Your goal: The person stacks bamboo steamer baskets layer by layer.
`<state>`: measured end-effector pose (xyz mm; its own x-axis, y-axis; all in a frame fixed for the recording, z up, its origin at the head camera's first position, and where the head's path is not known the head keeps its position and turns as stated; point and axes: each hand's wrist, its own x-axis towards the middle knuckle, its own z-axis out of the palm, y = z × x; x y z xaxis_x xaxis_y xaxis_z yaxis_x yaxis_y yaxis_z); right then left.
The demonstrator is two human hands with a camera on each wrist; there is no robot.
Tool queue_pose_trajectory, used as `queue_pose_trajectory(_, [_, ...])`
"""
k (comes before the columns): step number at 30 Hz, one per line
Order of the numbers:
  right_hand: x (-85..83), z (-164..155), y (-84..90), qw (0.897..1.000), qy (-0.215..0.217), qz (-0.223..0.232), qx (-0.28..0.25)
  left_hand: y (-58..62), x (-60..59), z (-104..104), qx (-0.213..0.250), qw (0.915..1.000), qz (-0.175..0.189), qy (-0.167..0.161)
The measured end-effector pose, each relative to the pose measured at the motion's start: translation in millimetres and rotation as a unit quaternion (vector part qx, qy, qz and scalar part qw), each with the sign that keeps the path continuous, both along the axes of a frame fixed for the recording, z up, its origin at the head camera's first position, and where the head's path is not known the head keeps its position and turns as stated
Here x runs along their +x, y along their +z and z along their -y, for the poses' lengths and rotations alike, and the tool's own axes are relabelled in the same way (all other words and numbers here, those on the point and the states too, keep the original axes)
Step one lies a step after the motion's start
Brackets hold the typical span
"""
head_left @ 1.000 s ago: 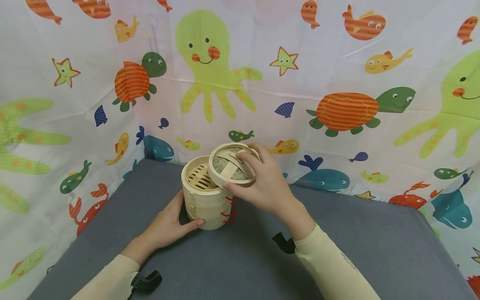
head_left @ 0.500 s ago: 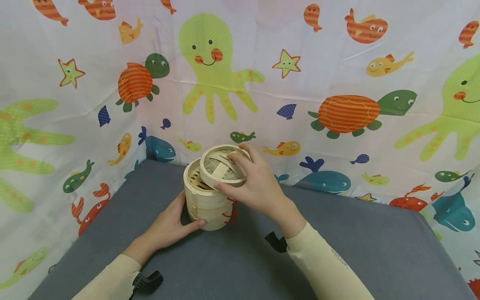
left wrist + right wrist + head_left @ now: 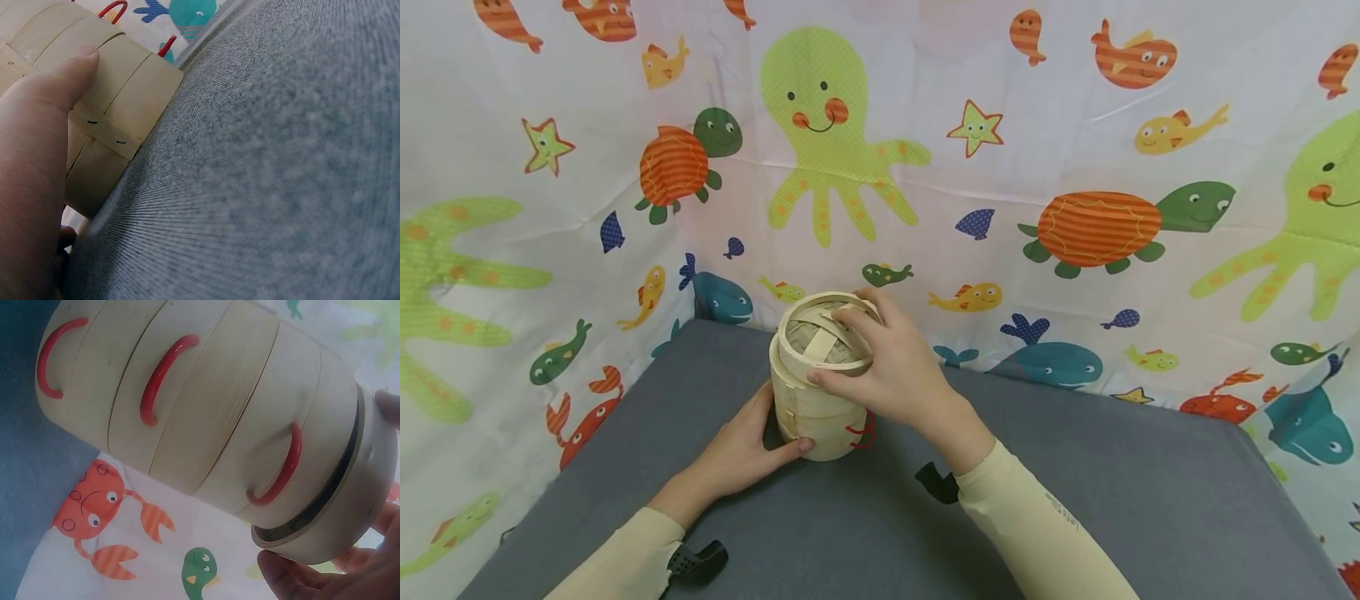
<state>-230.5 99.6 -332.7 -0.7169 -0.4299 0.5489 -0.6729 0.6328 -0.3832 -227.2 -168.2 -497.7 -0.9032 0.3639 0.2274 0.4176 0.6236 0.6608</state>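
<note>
- the bamboo steamer [image 3: 816, 408], a stack of tiers with red loop handles [image 3: 164, 374], stands on the grey table [image 3: 1112, 492] near its back edge, just in front of the sea-animal curtain [image 3: 1075, 125].
- the left hand [image 3: 741, 446] rests against the lower tier on the near left side, with the thumb [image 3: 65, 78] lying flat on the wall; the fingers are straight, it steadies and does not clamp.
- the right hand [image 3: 891, 371] pinches the round lid [image 3: 826, 337] by its rim, fingers curled around the edge from the right.
- the lid is over the top tier but, in the right wrist view, it sits tilted, with a dark gap under the rim [image 3: 340, 487] on one side, so it is not fully seated.
- i judge the step in hand is closing the steamer with its lid.
- the next move seems to call for centring the lid over the top tier and pressing it down level, while the left hand keeps the stack from sliding.
</note>
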Motion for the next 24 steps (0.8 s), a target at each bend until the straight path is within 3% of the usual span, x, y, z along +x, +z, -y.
queue_pose_trajectory(12, [-2.7,8.2,0.7,1.000,0.010,-0.003,0.009,3.9,1.4,-0.8,0.001,1.0000,0.004,0.001])
queue_pose_trajectory(24, [-0.6,9.0,-0.3,0.999,0.012,0.028,0.022,2.6,1.2,-1.0,0.001,1.0000,0.005,0.000])
